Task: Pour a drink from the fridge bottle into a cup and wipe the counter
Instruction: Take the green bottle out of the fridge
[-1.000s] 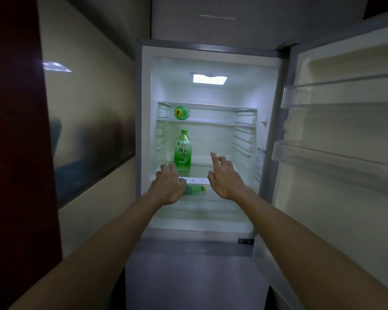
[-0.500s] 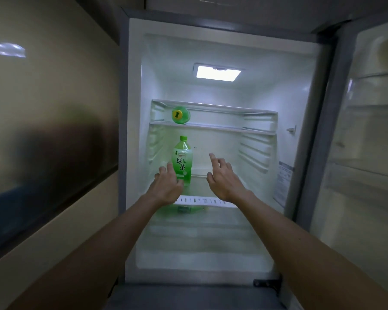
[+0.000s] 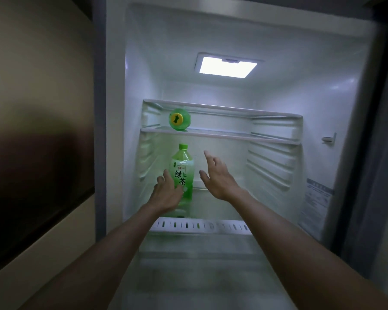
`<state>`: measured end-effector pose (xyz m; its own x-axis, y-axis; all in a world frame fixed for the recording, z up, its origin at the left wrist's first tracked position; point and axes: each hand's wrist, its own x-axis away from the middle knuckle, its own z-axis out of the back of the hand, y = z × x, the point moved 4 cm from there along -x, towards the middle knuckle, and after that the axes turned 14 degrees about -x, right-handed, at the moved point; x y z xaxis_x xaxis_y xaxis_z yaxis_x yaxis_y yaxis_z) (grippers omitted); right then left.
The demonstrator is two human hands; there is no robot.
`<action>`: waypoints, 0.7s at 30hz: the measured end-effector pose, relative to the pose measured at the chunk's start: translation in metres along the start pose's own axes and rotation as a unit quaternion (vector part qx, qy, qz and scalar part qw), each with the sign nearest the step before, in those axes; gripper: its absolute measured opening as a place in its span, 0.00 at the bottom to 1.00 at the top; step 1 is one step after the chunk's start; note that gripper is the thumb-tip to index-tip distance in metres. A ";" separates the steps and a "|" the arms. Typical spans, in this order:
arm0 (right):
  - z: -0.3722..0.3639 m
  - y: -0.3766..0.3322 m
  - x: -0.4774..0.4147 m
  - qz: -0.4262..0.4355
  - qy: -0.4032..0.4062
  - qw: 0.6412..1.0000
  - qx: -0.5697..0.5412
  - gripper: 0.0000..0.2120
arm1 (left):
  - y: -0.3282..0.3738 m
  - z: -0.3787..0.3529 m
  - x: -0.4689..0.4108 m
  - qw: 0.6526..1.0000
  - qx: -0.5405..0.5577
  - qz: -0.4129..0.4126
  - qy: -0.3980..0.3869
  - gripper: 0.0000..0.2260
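Fridge (image 3: 323, 104) open, interior lamp (image 3: 227, 67) on. Green tea bottle (image 3: 182, 163) upright on mid shelf (image 3: 199, 227), L side of compartment, green cap on, label facing cam.

L hand (image 3: 166, 195) against bottle's lower L side: fingers fairly straight, running up beside it, thumb across the front. Can't tell if the grip has closed.

R hand (image 3: 220, 182) just R of bottle, apart from it, palm turned toward it, fingers spread and straight, holding nothing.

2nd green bottle (image 3: 179, 119) lies on its side on the shelf above, yellow-marked end toward cam, directly over the upright one. Both forearms reach in from below.
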<state>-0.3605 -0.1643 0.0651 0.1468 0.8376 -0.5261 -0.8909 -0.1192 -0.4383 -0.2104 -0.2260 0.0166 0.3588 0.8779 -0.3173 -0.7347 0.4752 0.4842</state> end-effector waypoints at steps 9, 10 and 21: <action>-0.034 0.023 -0.059 0.004 0.002 0.992 -0.126 0.34 | -0.011 -0.028 -0.047 0.980 0.158 0.119 -0.002 0.17; -0.038 0.026 -0.065 -0.001 -0.001 0.989 -0.146 0.34 | -0.010 -0.030 -0.048 0.975 0.177 0.131 0.000 0.14; -0.081 0.057 -0.097 -0.036 -0.041 0.947 -0.318 0.43 | -0.090 -0.135 -0.164 0.912 0.361 0.194 -0.016 0.35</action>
<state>-0.3903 -0.2954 0.0324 0.1412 0.8910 -0.4315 -0.4372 -0.3350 -0.8347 -0.2803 -0.4207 -0.0849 0.1782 0.9839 0.0104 -0.2429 0.0338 0.9695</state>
